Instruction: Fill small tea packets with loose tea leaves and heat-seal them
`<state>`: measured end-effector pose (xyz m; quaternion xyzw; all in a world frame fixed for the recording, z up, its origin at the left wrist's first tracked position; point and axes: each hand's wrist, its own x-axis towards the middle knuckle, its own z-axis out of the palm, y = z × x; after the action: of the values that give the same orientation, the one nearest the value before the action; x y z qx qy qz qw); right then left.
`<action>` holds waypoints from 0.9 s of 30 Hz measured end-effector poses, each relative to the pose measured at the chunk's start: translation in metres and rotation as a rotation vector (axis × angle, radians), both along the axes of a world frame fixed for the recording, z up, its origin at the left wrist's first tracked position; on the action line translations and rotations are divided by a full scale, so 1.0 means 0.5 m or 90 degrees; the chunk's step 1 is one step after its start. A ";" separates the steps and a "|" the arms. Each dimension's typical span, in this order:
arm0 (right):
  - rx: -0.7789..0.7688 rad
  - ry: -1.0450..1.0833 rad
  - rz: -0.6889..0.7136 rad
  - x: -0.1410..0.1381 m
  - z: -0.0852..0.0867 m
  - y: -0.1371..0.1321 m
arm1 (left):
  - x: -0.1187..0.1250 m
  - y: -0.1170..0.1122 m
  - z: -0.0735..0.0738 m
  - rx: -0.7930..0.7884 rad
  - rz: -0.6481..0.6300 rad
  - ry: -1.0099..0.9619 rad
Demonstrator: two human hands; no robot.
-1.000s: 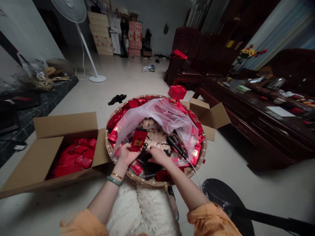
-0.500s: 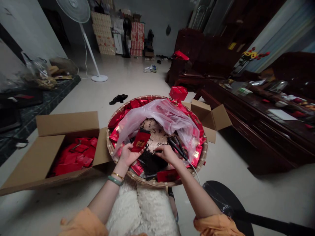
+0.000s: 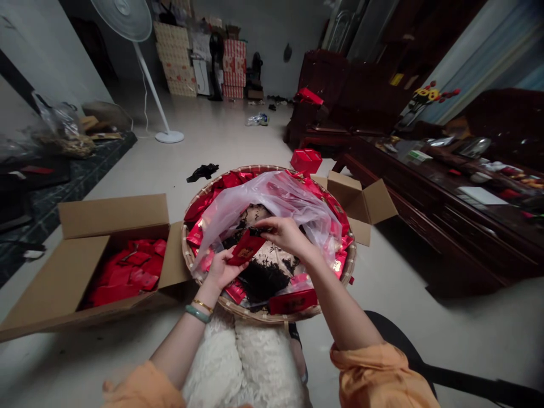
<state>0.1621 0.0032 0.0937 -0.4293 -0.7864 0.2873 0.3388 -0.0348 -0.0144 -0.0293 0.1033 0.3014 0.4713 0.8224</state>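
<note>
My left hand (image 3: 223, 271) grips a red packet (image 3: 247, 248) with a gold character on its front, tilted over the basket. At the packet's upper end my right hand (image 3: 284, 233) has its thumb and fingers pinched together, with dark tea leaves (image 3: 255, 231) at the fingertips. Below the packet lies a pile of loose dark tea leaves (image 3: 266, 279) on a translucent plastic bag (image 3: 272, 190). The round woven basket (image 3: 185, 241) rests at my lap, and red packets (image 3: 293, 302) line it around the bag. My right hand and forearm hide the black two-armed tool.
To the left, an open cardboard box (image 3: 83, 275) holds many red packets. Another open carton (image 3: 380, 201) stands to the right, near a dark wooden table (image 3: 408, 209). A red box (image 3: 306, 160) sits beyond the basket. A white standing fan (image 3: 169, 136) is farther back.
My right hand has risen from the tea pile to the packet's upper end. The packet in my left hand has tilted further right. The black two-armed tool is now covered.
</note>
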 end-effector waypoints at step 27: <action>0.119 0.057 -0.018 -0.026 -0.017 -0.031 | 0.002 0.001 -0.004 0.001 0.011 -0.011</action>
<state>0.1490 -0.0125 0.0851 -0.3937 -0.7877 0.2269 0.4160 -0.0340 -0.0141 -0.0314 0.0970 0.2948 0.4792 0.8210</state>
